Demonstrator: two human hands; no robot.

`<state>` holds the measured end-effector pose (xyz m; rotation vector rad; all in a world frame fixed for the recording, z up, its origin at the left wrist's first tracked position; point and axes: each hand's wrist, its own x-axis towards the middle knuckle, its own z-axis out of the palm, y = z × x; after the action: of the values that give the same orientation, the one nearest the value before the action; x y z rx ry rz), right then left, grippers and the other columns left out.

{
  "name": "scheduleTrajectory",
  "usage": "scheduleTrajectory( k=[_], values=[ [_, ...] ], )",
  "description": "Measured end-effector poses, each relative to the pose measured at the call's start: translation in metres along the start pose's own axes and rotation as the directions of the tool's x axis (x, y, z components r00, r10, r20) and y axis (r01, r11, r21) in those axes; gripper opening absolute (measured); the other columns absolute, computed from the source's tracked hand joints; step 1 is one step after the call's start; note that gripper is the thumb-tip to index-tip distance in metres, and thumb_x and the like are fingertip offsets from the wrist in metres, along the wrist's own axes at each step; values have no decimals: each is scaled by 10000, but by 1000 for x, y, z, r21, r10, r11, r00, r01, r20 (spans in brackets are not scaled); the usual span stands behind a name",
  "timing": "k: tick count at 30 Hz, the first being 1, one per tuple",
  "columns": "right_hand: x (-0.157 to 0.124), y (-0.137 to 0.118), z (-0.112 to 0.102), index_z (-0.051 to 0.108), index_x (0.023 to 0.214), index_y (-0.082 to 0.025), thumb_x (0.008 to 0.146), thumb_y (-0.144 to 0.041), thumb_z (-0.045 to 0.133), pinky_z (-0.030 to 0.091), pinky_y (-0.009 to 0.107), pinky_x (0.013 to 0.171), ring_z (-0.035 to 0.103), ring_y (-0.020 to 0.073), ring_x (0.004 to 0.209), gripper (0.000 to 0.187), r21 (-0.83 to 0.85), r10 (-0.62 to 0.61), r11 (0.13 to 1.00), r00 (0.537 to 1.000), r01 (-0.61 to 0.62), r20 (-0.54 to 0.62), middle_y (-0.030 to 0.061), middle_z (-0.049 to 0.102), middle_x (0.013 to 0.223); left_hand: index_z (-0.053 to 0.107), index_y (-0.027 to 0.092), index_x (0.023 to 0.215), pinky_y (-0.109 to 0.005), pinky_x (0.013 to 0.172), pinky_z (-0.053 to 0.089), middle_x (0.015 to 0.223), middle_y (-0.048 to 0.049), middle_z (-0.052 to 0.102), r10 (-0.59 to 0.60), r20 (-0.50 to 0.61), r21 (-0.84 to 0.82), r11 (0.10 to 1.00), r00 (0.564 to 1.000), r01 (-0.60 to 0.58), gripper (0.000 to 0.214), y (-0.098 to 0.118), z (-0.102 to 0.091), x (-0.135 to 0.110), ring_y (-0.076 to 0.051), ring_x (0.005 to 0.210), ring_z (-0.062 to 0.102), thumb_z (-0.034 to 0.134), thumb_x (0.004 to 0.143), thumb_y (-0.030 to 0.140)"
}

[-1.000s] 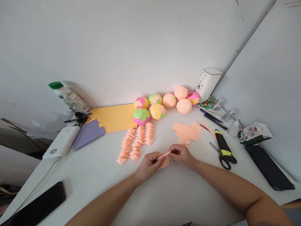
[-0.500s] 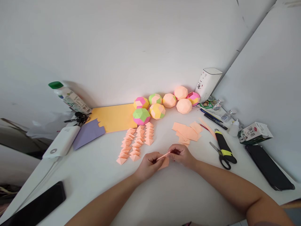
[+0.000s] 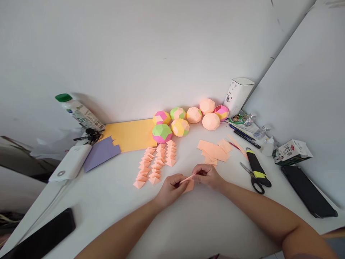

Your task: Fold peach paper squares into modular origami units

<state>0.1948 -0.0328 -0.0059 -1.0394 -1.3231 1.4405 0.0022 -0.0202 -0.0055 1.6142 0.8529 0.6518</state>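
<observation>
My left hand [image 3: 169,189] and my right hand [image 3: 208,177] meet over the white table [image 3: 113,201], both pinching one small peach paper piece [image 3: 188,182] that is folded along an edge between them. Just left of my hands lie rows of several folded peach paper units [image 3: 156,162]. Behind my right hand sits a loose pile of flat peach paper squares [image 3: 214,151]. Several paper polyhedron balls [image 3: 185,120], some peach, some pink, green and yellow, stand at the back by the wall.
Scissors [image 3: 253,178] and a black-yellow cutter [image 3: 257,167] lie right of my hands. A black phone [image 3: 308,192], a milk carton [image 3: 292,153], pens [image 3: 244,135] and small bottles are far right. Orange paper [image 3: 132,135], purple paper [image 3: 101,153], a white power bank [image 3: 71,162], keys, a bottle [image 3: 79,111] and another phone [image 3: 44,235] are left.
</observation>
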Motion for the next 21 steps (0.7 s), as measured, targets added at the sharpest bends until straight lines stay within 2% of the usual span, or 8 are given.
scheduleTrajectory(
  k=[6,11,17,21],
  values=[
    [0,-1,0,622,679,-162,725,-300,699,396,226,491,466,90,521,165,10,-27,1000,1000,27,3,-22,539,612,634,134,748,-221,527,300,608,14,443,-4,-7,16,1000,1000,4,300,-1,0,-1,-99,562,381,499,851,381],
    [-1,-6,0,620,701,-160,789,-333,625,409,233,507,470,93,519,194,-44,-48,998,999,48,10,-23,520,592,616,134,716,-221,511,282,591,21,418,-23,-19,-10,1000,1000,23,319,-1,1,-1,-94,548,353,507,846,405],
    [-3,-9,2,588,737,-159,847,-357,539,389,232,503,459,97,496,232,-76,-30,997,999,28,-23,-32,488,545,645,136,815,-211,500,315,593,15,467,-116,-19,-115,987,993,114,319,1,0,0,-95,547,392,532,829,434],
    [-4,-5,4,547,734,-168,848,-341,525,396,231,497,464,100,493,208,-105,-20,994,998,15,-54,-35,478,549,656,142,881,-220,508,381,615,-3,538,-173,-66,-205,966,983,157,338,1,-1,0,-109,553,463,569,800,459]
  ],
)
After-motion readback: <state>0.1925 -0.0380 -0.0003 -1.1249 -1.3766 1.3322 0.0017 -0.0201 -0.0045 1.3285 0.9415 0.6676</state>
